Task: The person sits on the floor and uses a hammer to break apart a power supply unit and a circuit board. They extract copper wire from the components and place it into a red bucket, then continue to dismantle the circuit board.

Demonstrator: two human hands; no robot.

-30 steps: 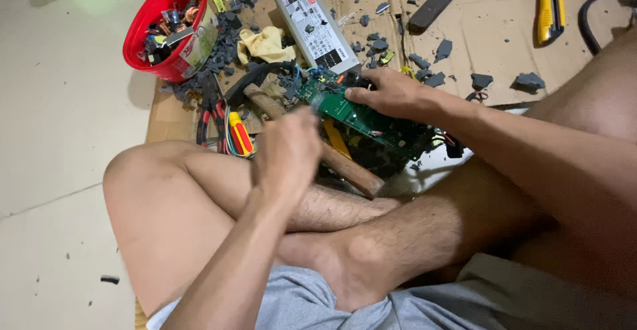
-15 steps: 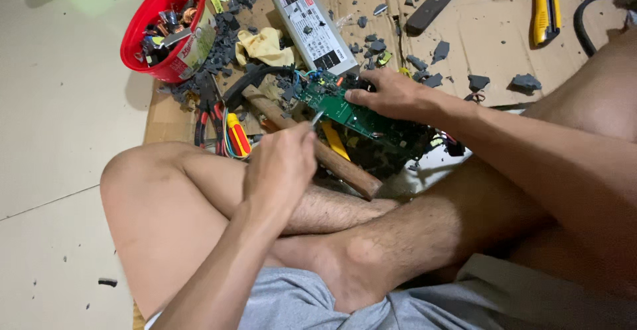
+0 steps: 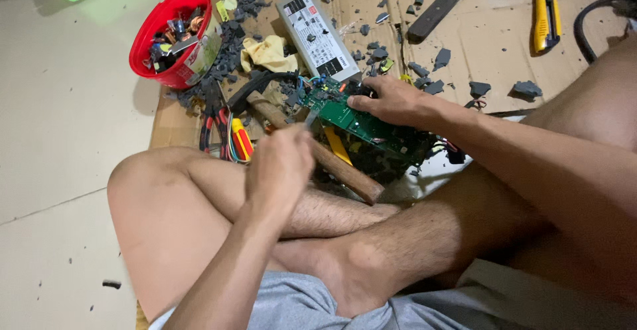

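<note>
Green rectangular circuit board (image 3: 361, 124) lies just ahead-right of our left hand (image 3: 279, 164), fisted on a thin metal tool; our right hand (image 3: 391, 99) presses its far edge.

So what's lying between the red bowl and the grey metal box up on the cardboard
In the head view, between the red bowl and the grey metal box lie dark grey broken fragments and a crumpled yellow cloth.

Even indoor light, soft shadows, slight motion blur, mild edge distortion.
</note>
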